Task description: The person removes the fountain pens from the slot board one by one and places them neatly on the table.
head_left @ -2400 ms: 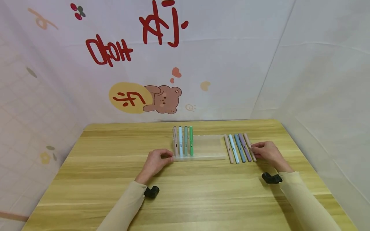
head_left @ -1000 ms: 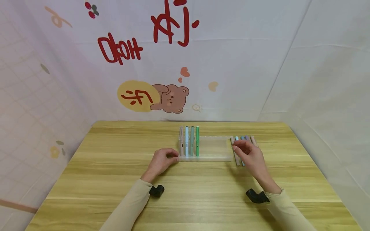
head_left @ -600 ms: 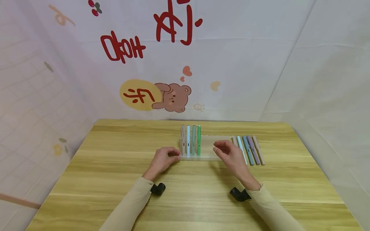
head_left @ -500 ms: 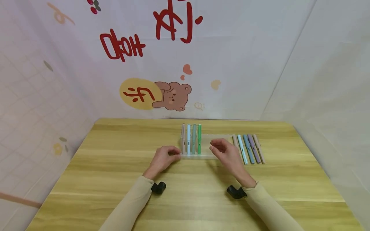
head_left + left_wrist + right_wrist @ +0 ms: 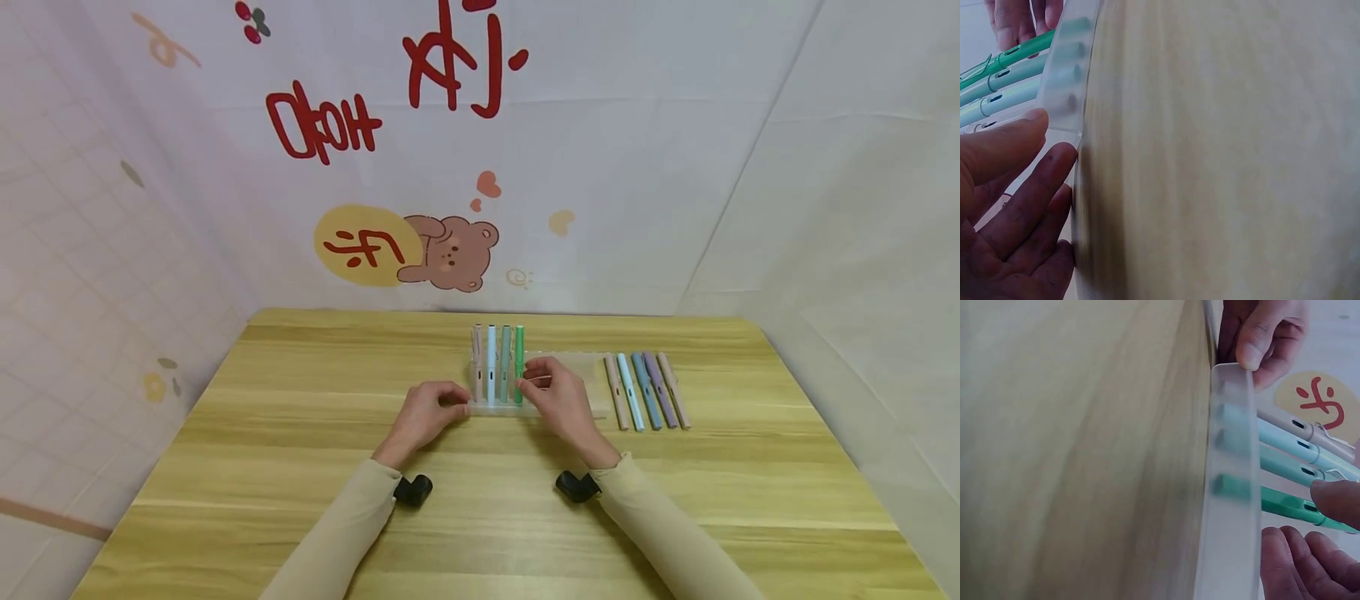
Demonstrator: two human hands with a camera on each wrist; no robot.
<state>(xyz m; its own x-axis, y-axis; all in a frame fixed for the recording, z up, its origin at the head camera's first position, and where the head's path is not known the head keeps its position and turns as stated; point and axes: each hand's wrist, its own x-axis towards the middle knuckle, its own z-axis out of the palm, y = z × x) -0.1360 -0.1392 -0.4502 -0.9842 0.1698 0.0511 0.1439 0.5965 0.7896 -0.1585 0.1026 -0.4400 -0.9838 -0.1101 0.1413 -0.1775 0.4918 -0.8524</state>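
Note:
Several capped pens lean upright side by side in a clear pen stand (image 5: pixel 600 408): a greyish-pink pen (image 5: pixel 478 379), a light blue pen (image 5: pixel 491 367), a grey-green pen (image 5: pixel 505 367) and a bright green pen (image 5: pixel 519 342). My left hand (image 5: pixel 423 417) pinches the stand's front left corner, its thumb over the frosted front lip (image 5: pixel 1072 69). My right hand (image 5: pixel 558 400) is at the green pen, thumb in front and fingers at its right side, pinching it. In the right wrist view the thumb (image 5: pixel 1338 500) overlaps that pen and the curled fingers (image 5: pixel 1291 562) sit just below.
Right of the stand, more pens lie in a row on the wooden table (image 5: pixel 480 517): a taupe pen (image 5: pixel 617 392), a pale blue pen (image 5: pixel 631 392), a blue pen (image 5: pixel 647 392), a purple pen (image 5: pixel 661 392) and a beige pen (image 5: pixel 674 392). A printed white cloth (image 5: pixel 615 167) hangs behind.
My right hand has left the beige pen at the far right and moved left across the stand to the green pen. My left hand stays at the stand's corner; the head view has shifted slightly.

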